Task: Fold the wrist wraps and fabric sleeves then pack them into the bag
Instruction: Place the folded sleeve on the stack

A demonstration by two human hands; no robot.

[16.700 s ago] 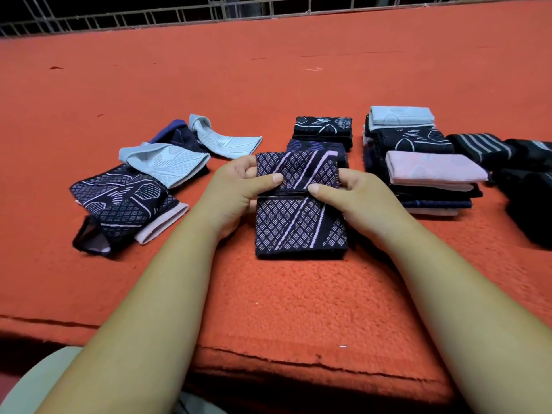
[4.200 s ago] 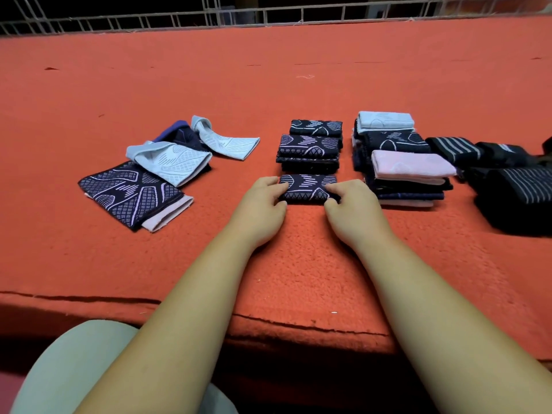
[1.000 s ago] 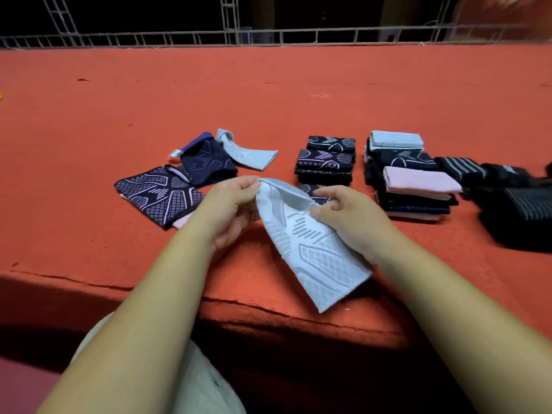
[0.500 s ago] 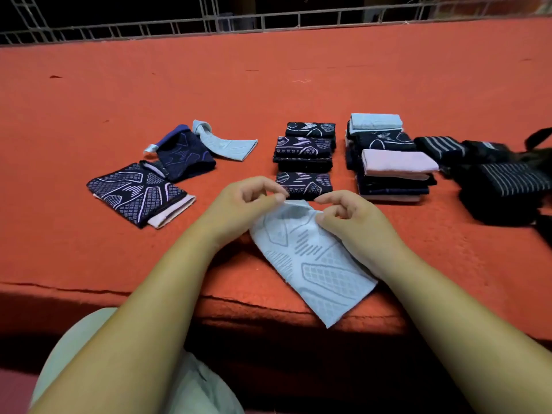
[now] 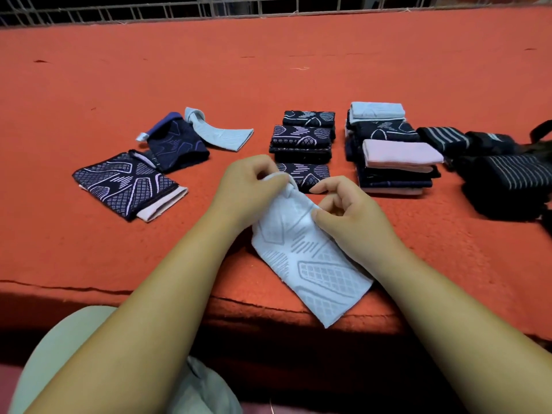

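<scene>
Okay, the light blue sleeve (image 5: pixel 310 264) is right in front of me on the orange table (image 5: pixel 268 70), flat but skewed: its long axis runs from the far end up at my fingers down toward near-right, and the near tip hangs off the table's near edge. My left hand (image 5: pixel 248 189) has the far end pinched and bunched between thumb and fingertips. My right hand (image 5: pixel 352 216) sits on the sleeve's right edge, thumb down on the fabric, fingers curled in, though I can't tell whether they have cloth under them. The folded dark piece (image 5: pixel 310 174) lies just beyond my knuckles. For the fold, I reckon that dangling near tip has to come up to the far end, and my right hand is the closer one.
</scene>
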